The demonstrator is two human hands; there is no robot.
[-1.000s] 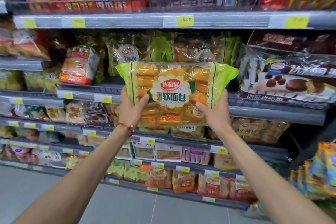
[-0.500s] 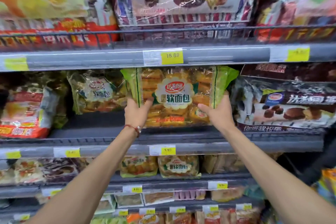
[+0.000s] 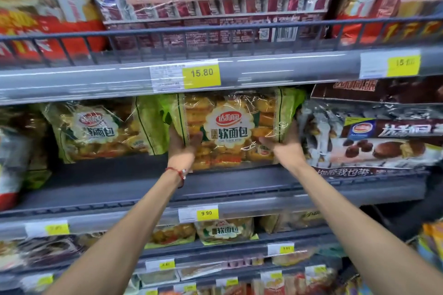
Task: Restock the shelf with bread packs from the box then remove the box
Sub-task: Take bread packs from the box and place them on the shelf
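Note:
A clear, green-edged bread pack (image 3: pixel 231 127) full of golden rolls stands upright on the grey shelf (image 3: pixel 215 182), just under the 15.80 price tag. My left hand (image 3: pixel 182 148), with a red string at the wrist, grips its lower left edge, thumb across the front. My right hand (image 3: pixel 285 145) holds the lower right edge the same way. A matching bread pack (image 3: pixel 100 132) leans on the same shelf to the left. The box is out of view.
Dark chocolate cake packs (image 3: pixel 374 136) crowd the shelf right of the held pack. The upper shelf (image 3: pixel 96 79), with a wire rail, carries large snack boxes. Lower shelves (image 3: pixel 225 232) hold smaller bread packs. Bare shelf shows in front of the left pack.
Both hands have carried the bread pack up and forward from mid-air into the shelf bay, and I have moved closer to the shelf.

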